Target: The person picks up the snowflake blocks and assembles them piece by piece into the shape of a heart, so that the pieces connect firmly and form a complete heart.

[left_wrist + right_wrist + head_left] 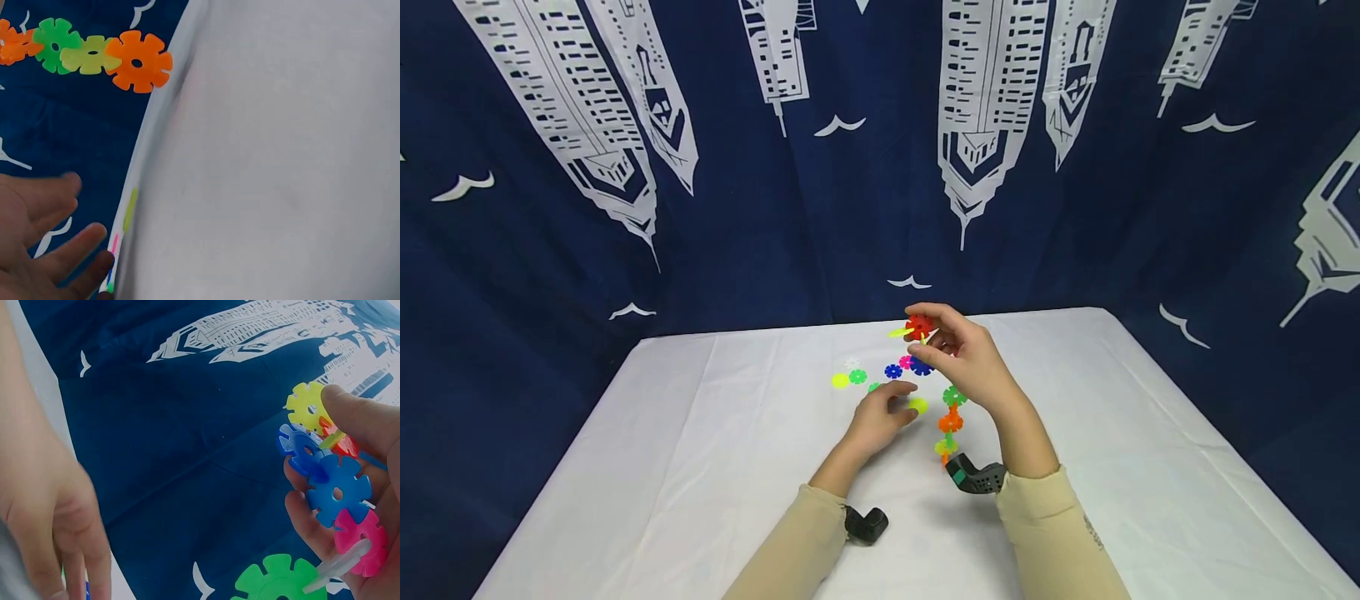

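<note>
My right hand (962,350) is raised and pinches a chain of interlocking plastic snowflake discs. A red disc (919,327) shows at its fingertips. In the right wrist view a yellow disc (303,403) lies by the thumb, with a blue disc (339,495), a pink disc (364,540) and a green disc (269,578) linked below. The chain's tail hangs under the hand, ending in an orange disc (140,69) in the left wrist view. Low over the table, my left hand (878,421) holds nothing, its fingers apart and loosely bent near a loose yellow-green disc (918,406).
Loose discs lie on the white-covered table (737,467) beyond the left hand, among them a yellow disc (840,381), a green disc (857,377) and a dark blue disc (892,372). A navy curtain (865,208) with white building prints hangs behind the table's far edge.
</note>
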{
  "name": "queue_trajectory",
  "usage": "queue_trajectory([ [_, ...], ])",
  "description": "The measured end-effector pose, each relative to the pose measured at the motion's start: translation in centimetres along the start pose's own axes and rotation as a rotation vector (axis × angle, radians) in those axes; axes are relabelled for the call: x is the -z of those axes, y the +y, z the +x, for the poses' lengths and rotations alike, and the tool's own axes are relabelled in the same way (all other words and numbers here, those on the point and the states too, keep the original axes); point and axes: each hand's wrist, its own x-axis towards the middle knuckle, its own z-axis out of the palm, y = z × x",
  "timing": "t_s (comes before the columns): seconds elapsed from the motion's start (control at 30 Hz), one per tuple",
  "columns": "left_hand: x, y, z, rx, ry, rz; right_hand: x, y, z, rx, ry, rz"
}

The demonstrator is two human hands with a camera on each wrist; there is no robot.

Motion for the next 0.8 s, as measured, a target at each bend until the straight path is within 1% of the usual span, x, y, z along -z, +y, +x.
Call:
queue_trajectory([
  [0.07, -0.5, -0.2, 0.3, 0.021, 0.006, 0.057, 0.0, 0.0, 0.0, -0.006, -0.006, -0.005],
  [0.27, -1.5, -0.4, 1.3, 0.016, 0.016, 0.324, 0.1, 0.0, 0.0, -0.016, -0.003, -0.026],
  [0.33, -1.6, -0.3, 1.4, 0.014, 0.019, 0.371, 0.1, 0.0, 0.0, -0.013, -0.001, -0.032],
  [0.4, -1.6, -0.2, 1.4, 0.011, 0.024, 0.389, 0.2, 0.0, 0.1, -0.012, 0.001, -0.033],
  [0.47, -1.5, -0.2, 1.4, 0.015, 0.034, 0.378, 0.1, 0.1, 0.1, -0.014, -0.001, -0.028],
  [0.6, -1.5, -0.4, 1.2, 0.021, 0.066, 0.32, 0.0, 0.1, 0.1, -0.028, -0.008, -0.024],
  [0.73, -1.5, -0.8, 1.1, 0.013, 0.109, 0.225, 0.0, 0.1, 0.0, -0.038, -0.009, -0.031],
  [0.8, -1.4, -1.0, 1.0, 0.016, 0.126, 0.152, 0.0, 0.0, 0.0, -0.037, -0.007, -0.035],
])
